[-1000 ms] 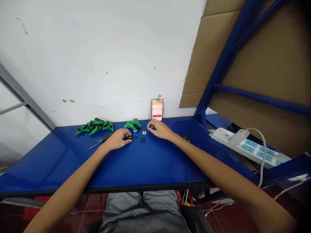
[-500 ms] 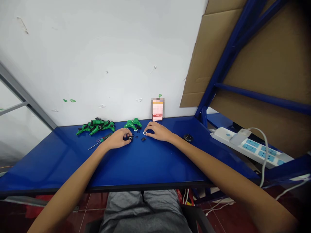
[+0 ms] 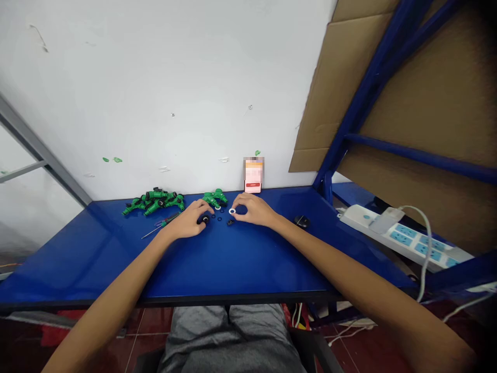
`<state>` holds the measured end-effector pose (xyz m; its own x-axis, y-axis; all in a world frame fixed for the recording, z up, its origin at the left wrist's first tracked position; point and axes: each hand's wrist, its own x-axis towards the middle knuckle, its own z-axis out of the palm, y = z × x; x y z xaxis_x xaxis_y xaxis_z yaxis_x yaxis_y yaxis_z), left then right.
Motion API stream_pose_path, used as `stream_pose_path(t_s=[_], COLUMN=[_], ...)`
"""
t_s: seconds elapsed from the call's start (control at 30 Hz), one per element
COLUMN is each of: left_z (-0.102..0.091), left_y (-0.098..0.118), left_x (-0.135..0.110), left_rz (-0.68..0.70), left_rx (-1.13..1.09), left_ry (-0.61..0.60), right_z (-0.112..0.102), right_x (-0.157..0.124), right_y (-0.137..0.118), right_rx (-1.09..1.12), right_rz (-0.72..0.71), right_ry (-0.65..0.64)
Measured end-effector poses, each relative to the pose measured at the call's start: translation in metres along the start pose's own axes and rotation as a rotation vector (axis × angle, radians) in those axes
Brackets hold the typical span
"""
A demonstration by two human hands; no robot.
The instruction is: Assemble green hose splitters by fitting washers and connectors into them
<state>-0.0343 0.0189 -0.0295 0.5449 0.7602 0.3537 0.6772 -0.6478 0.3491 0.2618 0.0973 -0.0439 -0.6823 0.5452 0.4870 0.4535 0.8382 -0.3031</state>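
Note:
On the blue table (image 3: 233, 264), my left hand (image 3: 190, 220) rests with its fingers curled round a small black round part (image 3: 203, 219). My right hand (image 3: 252, 210) lies beside it, fingertips pinching a white ring (image 3: 232, 211) that sits on the table. Between the hands are a few tiny black rings (image 3: 219, 218) and a small black piece (image 3: 230, 223). A green plastic fitting (image 3: 215, 197) lies just behind the hands.
A heap of green fittings (image 3: 153, 202) sits at the back left, with a green-handled screwdriver (image 3: 161, 224) before it. A phone (image 3: 253, 175) leans on the wall. A black round object (image 3: 301, 221) lies to the right. A power strip (image 3: 404, 235) and blue shelf frame stand at right.
My right hand moved left and down onto the white ring. My left hand shifted slightly toward the green fitting with the black part in it.

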Motion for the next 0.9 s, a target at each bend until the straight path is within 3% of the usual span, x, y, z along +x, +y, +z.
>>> stream_pose_path(t_s=[0.23,0.57,0.8,0.9], left_z=[0.019,0.024,0.025,0.019], left_y=[0.031,0.031,0.037,0.029], left_x=[0.009,0.009,0.012,0.013], left_rz=[0.043,-0.031,-0.202,-0.212], left_rx=[-0.159,-0.272,-0.517,-0.391], left_ry=[0.204,0.225,0.277,0.333], right_z=[-0.002,-0.001,0.009,0.014], right_x=[0.000,0.001,0.000,-0.001], right_y=[-0.018,-0.038,-0.044,-0.045], right_rx=[0.046,-0.045,-0.033,-0.032], right_rz=[-0.192,-0.370,-0.324,-0.228], right_ry=[0.164,0.277,0.244,0.201])
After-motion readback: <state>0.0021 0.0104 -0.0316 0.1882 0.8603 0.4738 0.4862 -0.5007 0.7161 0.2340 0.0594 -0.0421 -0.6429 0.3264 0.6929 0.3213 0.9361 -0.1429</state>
